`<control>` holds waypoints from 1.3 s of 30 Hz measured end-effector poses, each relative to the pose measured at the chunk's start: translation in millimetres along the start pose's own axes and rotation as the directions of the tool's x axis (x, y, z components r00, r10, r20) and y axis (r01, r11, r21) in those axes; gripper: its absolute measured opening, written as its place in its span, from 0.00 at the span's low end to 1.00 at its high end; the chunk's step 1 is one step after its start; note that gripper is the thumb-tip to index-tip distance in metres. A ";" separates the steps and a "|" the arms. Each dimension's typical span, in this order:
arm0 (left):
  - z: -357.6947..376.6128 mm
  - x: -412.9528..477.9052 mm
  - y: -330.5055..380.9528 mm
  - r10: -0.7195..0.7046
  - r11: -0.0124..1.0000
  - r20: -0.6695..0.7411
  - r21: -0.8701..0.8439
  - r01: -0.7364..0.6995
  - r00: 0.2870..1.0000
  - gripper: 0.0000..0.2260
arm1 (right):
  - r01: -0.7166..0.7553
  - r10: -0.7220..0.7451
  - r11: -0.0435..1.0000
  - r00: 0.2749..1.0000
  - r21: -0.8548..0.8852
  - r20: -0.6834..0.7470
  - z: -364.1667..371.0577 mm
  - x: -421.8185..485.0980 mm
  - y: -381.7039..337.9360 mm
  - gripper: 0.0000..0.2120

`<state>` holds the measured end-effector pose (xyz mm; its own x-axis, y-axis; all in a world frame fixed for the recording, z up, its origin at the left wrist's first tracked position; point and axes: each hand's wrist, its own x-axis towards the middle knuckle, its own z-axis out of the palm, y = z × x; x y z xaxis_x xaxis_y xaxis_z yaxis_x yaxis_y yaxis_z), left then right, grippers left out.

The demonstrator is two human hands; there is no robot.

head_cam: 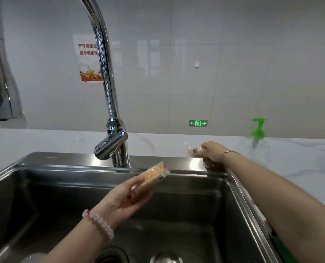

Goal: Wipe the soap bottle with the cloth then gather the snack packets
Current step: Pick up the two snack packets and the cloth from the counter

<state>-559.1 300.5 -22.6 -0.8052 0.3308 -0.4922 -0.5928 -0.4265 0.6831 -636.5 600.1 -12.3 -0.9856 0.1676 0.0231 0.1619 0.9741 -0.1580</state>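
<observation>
- Left hand [126, 196]: palm turned up above the basin of the steel sink [233, 188], fingers curled around the lower half of an orange-and-white snack packet [152, 177]. The packet's free end projects up and to the right past the fingertips, toward the sink's rear rim.
- Right hand [213, 151]: reaches across the sink's right rear corner, knuckles up, closed on one end of a second snack packet [195, 150]. That packet extends left of the hand, barcode face visible; whether it rests on the white countertop [300, 164] or is lifted just clear is uncertain owing to blur.
- Soap bottle [255, 147]: clear body, green pump, upright on the countertop just right of the right hand, apart from it.
- Chrome faucet [112, 145]: stands at the rear rim, between the two hands and behind them.
- Wrists: beaded bracelet [99, 223] on the left, thin bracelet [230, 152] on the right.
</observation>
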 end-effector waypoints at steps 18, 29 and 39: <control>39.6 -31.4 -20.4 0.029 0.998 0.085 0.053 -0.034 0.996 0.17 | -0.328 -0.009 -0.227 0.942 0.917 0.335 -30.3 -138.5 -23.8 0.14; 81.0 -66.3 -92.9 -0.064 0.997 0.212 0.046 0.055 0.975 0.14 | -0.367 0.068 -0.269 0.915 0.891 0.397 -0.1 -250.5 -30.0 0.13; 88.8 -81.2 -110.6 -0.096 0.975 0.215 0.218 0.048 0.972 0.12 | -0.365 0.183 -0.223 0.895 0.904 0.407 -0.7 -276.7 -28.4 0.07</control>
<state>-426.7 395.6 -10.3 -0.7223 0.5430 -0.4282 -0.6132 -0.2166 0.7597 -368.4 526.2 -13.5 -0.8722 0.2666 -0.4101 0.2796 -0.4162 -0.8652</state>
